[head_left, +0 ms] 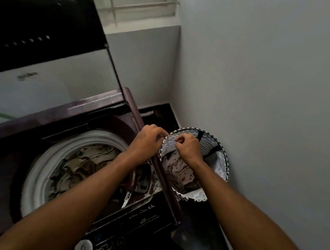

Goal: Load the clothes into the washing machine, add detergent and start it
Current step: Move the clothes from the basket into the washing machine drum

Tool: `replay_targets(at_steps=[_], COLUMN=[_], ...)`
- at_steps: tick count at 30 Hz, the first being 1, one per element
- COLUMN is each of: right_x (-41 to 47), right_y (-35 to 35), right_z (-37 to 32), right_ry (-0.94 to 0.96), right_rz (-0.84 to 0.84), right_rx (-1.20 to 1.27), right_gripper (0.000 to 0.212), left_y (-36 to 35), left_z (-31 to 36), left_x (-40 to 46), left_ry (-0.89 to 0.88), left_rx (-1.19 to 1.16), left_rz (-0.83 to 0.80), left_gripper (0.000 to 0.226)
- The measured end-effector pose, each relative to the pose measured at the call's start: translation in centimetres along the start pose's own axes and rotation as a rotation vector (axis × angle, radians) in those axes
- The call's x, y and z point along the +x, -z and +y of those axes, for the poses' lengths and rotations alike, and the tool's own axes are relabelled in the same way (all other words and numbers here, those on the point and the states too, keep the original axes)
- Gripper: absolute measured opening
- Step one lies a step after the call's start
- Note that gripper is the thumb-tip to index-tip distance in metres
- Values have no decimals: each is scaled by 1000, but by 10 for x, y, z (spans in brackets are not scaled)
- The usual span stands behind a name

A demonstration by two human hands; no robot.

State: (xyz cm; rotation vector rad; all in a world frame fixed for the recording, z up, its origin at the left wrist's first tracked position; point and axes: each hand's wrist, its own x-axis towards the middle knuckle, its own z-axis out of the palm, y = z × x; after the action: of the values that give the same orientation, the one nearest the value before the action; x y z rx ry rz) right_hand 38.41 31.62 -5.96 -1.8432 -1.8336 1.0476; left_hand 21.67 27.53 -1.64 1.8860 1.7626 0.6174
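Left hand: your left hand [148,138] pinches the near rim of the laundry basket [220,149], fingers curled.
Right hand: your right hand [187,145], just beside it, pinches the same rim.
Clothes: some [178,171] lie in the basket below your right hand; others [82,161] fill the washing machine [106,108] drum, left of your left forearm.
Lid: raised [45,30], beyond both hands.
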Motion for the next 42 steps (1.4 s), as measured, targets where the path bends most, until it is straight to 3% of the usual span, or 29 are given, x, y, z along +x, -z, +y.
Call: replay_targets(at_steps=[6,17,19,23,29,33,35,38,42], right_x=[30,109,127,155,189,196,195,187,158], right_y=[2,-106,-136,-190,-233,-243,-245,-227,-191], right_z=[80,230,250,290,335,357,362,335,279], right_ry=[-211,-476,-511,-551,-527,-555,-563,-493,-502], right_rz=[-57,-238,-310,-367,-129,-265,-251,-127,178], right_rx=[72,31,35,5,-49,-72,38,213,312], right_gripper=[7,38,20,60,57,56,56,51,34], left_y=[-40,-200,-236,-299,-368,-386,-392,-386,-351], left_z=[8,-73,-91,-131,-188,-199,-194,-180,-144], left_x=[61,138,147,161,167,163,157,153,152], left_ry=[-40,261,268,257,294,388,425,410,276], left_rx=[75,275,350,404,466,419,363,255,223], left_rz=[-251,-676,-744,-840,-912,-924,-908,-911,-835], left_gripper=[22,29,33,41,59,77,83,97,75])
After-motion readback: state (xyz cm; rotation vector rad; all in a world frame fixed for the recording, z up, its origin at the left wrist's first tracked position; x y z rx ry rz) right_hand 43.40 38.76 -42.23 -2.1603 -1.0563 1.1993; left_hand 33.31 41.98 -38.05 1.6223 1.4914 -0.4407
